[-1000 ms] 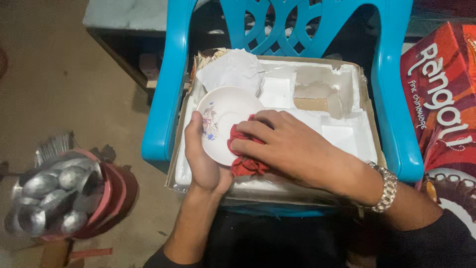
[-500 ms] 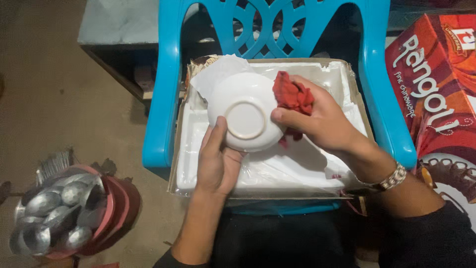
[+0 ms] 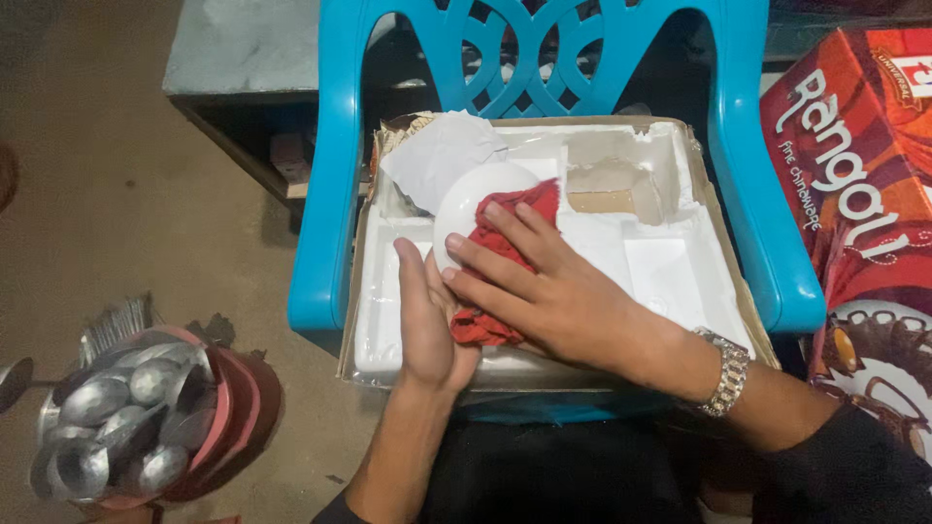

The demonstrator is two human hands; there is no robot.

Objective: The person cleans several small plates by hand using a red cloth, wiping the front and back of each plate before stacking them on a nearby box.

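White bowl (image 3: 464,199): round, plain on the side shown, held tilted over the near-left part of the white foam tray (image 3: 660,267). Most of its surface is covered by the cloth and the right hand; only its upper-left arc is seen.

Red cloth (image 3: 485,325): crumpled, pressed flat against the bowl, its lower end bunched below the bowl, just beside the left thumb.

Left hand (image 3: 427,325): placed at the bowl's lower-left edge, palm turned inward, fingers closed together and laid along the rim. The bowl is steadied from that side.

Right hand (image 3: 549,291): laid over the cloth, fingers spread and pressed down on it, fingertips reaching toward the bowl's left edge. A metal link bracelet (image 3: 726,371) is worn at the wrist, to the right of the bowl.

Foam tray: white, moulded with square recesses, set inside a shallow cardboard box (image 3: 723,238). One recess, up and to the right of the bowl, is broken through to brown card.

Crumpled white paper (image 3: 442,155): lying in the tray, touching the bowl's upper-left edge.

Blue plastic chair (image 3: 330,194): the box is borne on its seat; the openwork back is seen above the bowl.

Red printed carton (image 3: 854,175): well to the right of the bowl, beyond the chair arm.

Pink holder of metal spoons (image 3: 126,417): on the floor, well to the lower left of the bowl.
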